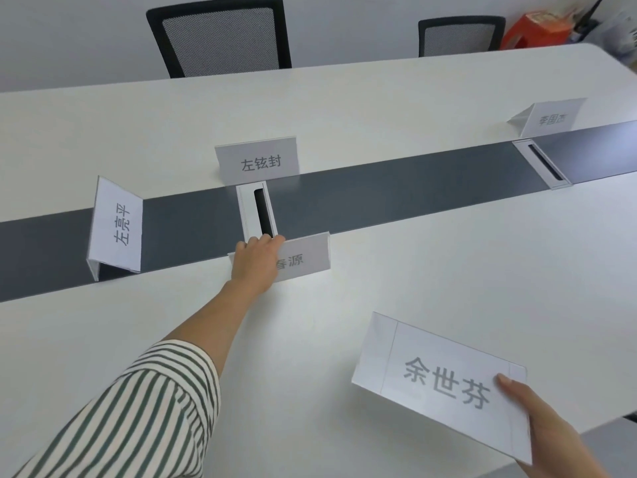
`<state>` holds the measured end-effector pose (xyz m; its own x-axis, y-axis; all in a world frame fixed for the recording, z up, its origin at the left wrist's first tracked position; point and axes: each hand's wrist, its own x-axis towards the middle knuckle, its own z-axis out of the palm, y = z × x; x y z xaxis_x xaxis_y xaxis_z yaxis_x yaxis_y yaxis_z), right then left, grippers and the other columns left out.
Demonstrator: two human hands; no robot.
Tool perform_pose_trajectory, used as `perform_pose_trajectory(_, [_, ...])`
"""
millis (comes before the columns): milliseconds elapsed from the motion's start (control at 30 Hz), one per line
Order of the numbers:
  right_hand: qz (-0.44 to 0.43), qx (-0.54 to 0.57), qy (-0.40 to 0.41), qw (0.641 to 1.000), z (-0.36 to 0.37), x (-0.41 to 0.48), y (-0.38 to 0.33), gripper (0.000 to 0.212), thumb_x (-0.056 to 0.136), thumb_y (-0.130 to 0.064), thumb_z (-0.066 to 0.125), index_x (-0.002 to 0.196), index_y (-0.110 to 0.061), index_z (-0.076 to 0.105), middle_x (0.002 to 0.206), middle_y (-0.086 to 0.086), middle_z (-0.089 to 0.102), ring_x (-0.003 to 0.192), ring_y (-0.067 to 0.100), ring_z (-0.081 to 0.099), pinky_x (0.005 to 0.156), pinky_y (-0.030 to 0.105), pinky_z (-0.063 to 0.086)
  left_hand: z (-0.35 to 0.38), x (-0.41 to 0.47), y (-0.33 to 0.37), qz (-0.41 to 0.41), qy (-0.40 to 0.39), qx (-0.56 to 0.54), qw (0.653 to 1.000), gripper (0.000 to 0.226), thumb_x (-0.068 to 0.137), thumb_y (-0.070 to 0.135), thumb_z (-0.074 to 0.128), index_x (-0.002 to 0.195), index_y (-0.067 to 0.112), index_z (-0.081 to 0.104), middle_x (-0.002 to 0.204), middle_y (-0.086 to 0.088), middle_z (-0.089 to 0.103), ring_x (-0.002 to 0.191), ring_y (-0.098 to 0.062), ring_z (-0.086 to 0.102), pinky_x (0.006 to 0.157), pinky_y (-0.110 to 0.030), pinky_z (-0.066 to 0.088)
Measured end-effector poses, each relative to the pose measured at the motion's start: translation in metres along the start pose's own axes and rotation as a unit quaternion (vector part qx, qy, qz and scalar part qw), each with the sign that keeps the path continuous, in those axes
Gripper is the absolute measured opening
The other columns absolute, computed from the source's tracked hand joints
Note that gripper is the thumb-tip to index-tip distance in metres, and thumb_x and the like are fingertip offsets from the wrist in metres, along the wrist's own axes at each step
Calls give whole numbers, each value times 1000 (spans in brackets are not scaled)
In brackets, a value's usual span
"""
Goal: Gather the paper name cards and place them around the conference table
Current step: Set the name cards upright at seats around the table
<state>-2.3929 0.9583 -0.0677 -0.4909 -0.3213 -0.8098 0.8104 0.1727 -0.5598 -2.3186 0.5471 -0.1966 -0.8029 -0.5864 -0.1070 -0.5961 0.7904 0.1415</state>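
Note:
My left hand (256, 262) reaches across the white conference table (431, 270) and grips the top edge of a folded paper name card (303, 258) standing near the dark centre strip. My right hand (537, 419) holds another name card (437, 381) by its lower right corner, low over the near edge of the table. Three more cards stand on the table: one turned sideways on the strip at left (117, 225), one behind the middle cable box (258, 162), one at far right (551, 117).
A dark grey strip (396, 194) runs along the table's middle with two white cable boxes (258, 210) (543, 163). Two black mesh chairs (220, 34) (460, 34) stand on the far side. A red box (537, 29) sits at the far right corner.

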Motion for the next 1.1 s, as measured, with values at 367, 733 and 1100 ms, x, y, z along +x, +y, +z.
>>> perform_pose_trajectory(367, [-29, -14, -10, 999, -22, 6, 8, 41, 84, -29, 57, 113, -1, 64, 92, 18, 77, 71, 30, 75, 59, 39, 61, -11, -1, 4, -7, -2, 45, 999, 49, 90, 19, 48, 138, 16, 40, 133, -14, 49, 121, -34, 44, 101, -44, 34])
perform_pose_trajectory(733, [-98, -10, -7, 995, -95, -41, 14, 44, 79, -38, 60, 113, -10, 68, 107, 17, 74, 80, 28, 73, 70, 40, 50, -68, -99, 144, 8, 5, -277, 961, 25, 91, 22, 53, 114, 17, 62, 100, 0, 68, 97, -21, 62, 87, -38, 50])
perform_pose_trajectory(1100, [-135, 56, -15, 989, -265, -130, 54, 52, 71, -33, 71, 116, -7, 65, 108, 17, 75, 93, 34, 73, 66, 39, 61, -77, -282, 364, 32, -170, -541, 823, 17, 95, 32, 50, 101, 27, 65, 99, 8, 71, 95, -5, 65, 81, -19, 50])
